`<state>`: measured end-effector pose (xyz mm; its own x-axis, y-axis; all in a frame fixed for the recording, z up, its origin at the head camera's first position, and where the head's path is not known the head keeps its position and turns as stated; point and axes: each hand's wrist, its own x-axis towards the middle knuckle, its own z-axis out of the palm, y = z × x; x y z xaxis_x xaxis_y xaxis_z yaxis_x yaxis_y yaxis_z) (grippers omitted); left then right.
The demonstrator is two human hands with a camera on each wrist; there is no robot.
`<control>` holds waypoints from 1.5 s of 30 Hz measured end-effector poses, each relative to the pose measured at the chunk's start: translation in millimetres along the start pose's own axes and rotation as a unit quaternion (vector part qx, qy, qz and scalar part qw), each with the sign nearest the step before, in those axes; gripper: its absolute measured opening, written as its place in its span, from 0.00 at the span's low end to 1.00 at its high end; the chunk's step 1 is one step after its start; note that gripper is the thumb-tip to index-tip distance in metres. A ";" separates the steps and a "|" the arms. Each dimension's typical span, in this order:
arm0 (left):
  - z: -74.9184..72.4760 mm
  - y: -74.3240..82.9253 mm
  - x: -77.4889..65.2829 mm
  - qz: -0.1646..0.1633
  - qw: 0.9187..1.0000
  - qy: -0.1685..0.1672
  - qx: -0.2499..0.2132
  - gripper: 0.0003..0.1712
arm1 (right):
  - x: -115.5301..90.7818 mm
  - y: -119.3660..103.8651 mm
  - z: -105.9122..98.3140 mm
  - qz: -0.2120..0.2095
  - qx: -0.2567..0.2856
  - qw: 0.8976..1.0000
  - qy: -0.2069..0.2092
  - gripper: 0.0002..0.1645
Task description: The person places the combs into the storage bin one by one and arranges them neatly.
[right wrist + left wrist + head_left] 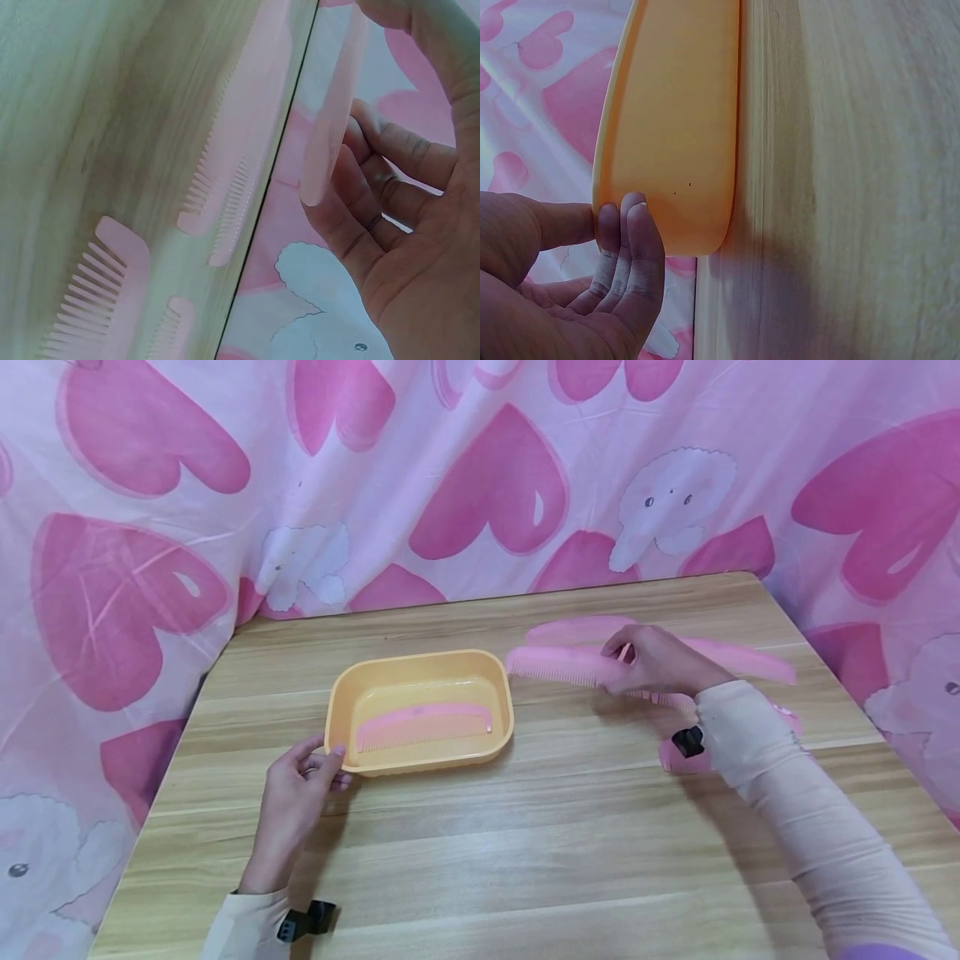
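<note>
Cloth (127, 602), pink and white, heart-printed, hung at left, back and right of the table; table (450, 860), wood-grained; left hand (300, 785), thumb and fingers clamped on the box rim at its near left corner, black strap at the wrist; box (422, 764), yellow, shallow, rounded corners, standing upright on the table; small comb (423, 724), pink, lying inside the box, teeth toward the near side; held comb (558, 666), pink, raised above the table, its left end just beside the box; rear comb (573, 628), pink, just behind it; right hand (652, 660), thumb and fingers pinched on the held comb; near comb (684, 756), pink, on the table, partly hidden by the sleeve (810, 810); right-hand comb (742, 660), pink, partly hidden by the wrist
</note>
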<state>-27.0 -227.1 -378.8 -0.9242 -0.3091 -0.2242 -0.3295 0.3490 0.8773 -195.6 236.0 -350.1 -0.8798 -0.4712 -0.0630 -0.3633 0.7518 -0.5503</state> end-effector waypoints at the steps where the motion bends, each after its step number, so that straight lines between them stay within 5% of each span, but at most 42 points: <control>1: -0.1 0.0 0.0 0.000 1.000 0.000 0.000 0.31 | -0.2 -0.4 -0.8 0.003 0.001 1.000 0.002 0.28; 10: -1.5 0.6 0.0 0.006 1.000 0.001 -0.004 0.29 | 2.3 -12.8 -6.4 -0.012 0.008 1.000 0.021 0.24; 22: -1.1 0.8 -0.6 0.000 1.000 0.001 0.002 0.30 | 25.9 -59.1 -1.8 -0.051 -0.010 0.999 0.012 0.25; 45: 1.0 -0.7 0.5 -0.003 1.000 0.003 0.008 0.31 | 71.6 -130.9 36.4 -0.159 -0.003 0.986 -0.050 0.25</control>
<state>-27.4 -226.5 -380.0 -0.9210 -0.3166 -0.2271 -0.3384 0.3610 0.8690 -199.8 87.0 -312.8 -0.6868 -0.7263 0.0300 -0.6176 0.5613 -0.5510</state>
